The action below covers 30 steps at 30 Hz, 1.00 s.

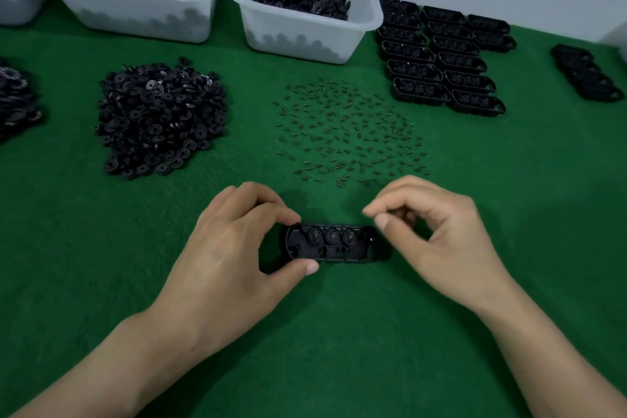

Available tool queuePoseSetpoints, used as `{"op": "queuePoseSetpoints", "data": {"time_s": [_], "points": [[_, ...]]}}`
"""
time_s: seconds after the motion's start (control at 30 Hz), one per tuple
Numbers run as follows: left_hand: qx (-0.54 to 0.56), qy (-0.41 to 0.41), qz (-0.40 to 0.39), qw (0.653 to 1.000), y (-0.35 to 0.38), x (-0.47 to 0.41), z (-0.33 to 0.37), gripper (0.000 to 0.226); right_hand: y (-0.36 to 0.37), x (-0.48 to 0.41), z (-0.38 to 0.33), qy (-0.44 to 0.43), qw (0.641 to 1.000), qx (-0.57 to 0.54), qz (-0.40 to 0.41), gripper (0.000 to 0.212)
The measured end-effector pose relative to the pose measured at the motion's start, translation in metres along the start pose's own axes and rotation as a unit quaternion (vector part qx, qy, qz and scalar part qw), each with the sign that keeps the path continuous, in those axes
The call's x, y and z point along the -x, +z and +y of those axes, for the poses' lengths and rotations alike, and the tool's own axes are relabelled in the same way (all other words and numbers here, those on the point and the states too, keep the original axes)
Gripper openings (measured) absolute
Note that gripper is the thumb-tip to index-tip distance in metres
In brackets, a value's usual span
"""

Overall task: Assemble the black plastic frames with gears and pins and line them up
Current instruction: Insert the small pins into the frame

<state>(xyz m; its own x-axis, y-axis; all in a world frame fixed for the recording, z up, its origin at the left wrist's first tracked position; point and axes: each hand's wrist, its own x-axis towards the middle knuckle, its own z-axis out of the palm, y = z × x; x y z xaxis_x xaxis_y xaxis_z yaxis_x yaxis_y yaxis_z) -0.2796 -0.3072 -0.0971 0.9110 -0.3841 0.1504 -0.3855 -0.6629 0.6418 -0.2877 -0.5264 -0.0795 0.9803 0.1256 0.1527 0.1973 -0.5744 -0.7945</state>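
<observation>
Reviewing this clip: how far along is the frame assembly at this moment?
Done: three rows of frames lined up at the back right. In hand: the left hand grips one frame with three gears seated; the right hand hovers pinched at its right end, contents unclear. Left: a large gear pile and many scattered pins lie unused.

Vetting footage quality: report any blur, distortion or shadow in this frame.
Head view: right hand blurred at its fingertips, left hand sharper on the black frame. Head view: wide-angle lens bows the white bins. Head view: soft even light, faint shadows under both hands on the green mat; gear pile loses detail.
</observation>
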Motion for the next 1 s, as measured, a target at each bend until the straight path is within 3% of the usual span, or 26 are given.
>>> {"op": "queuePoseSetpoints", "data": {"time_s": [0.1, 0.2, 0.3, 0.4, 0.73, 1.0], "points": [[-0.001, 0.0, -0.001, 1.0, 0.0, 0.0, 0.0, 0.048, -0.006, 0.001, 0.002, 0.026, 0.998, -0.016, 0.054, 0.026], [-0.001, 0.001, 0.002, 1.0, 0.0, 0.0, 0.0, 0.046, -0.005, 0.008, -0.002, -0.042, 0.997, 0.062, -0.006, 0.003], [-0.004, 0.001, 0.002, 1.0, 0.0, 0.0, 0.001, 0.044, -0.001, 0.016, -0.002, -0.089, 0.984, 0.147, -0.056, 0.018], [-0.01, 0.006, 0.005, 1.0, 0.0, 0.001, 0.002, 0.043, 0.003, 0.019, -0.001, -0.12, 0.976, 0.176, -0.044, 0.016], [-0.036, 0.004, 0.007, 0.999, -0.003, 0.001, 0.008, 0.043, 0.006, 0.022, 0.002, -0.13, 0.976, 0.171, -0.043, 0.023], [-0.049, -0.012, 0.0, 0.999, -0.005, -0.007, 0.027, 0.048, -0.008, 0.021, 0.006, -0.13, 0.981, 0.143, -0.029, 0.004]]}}
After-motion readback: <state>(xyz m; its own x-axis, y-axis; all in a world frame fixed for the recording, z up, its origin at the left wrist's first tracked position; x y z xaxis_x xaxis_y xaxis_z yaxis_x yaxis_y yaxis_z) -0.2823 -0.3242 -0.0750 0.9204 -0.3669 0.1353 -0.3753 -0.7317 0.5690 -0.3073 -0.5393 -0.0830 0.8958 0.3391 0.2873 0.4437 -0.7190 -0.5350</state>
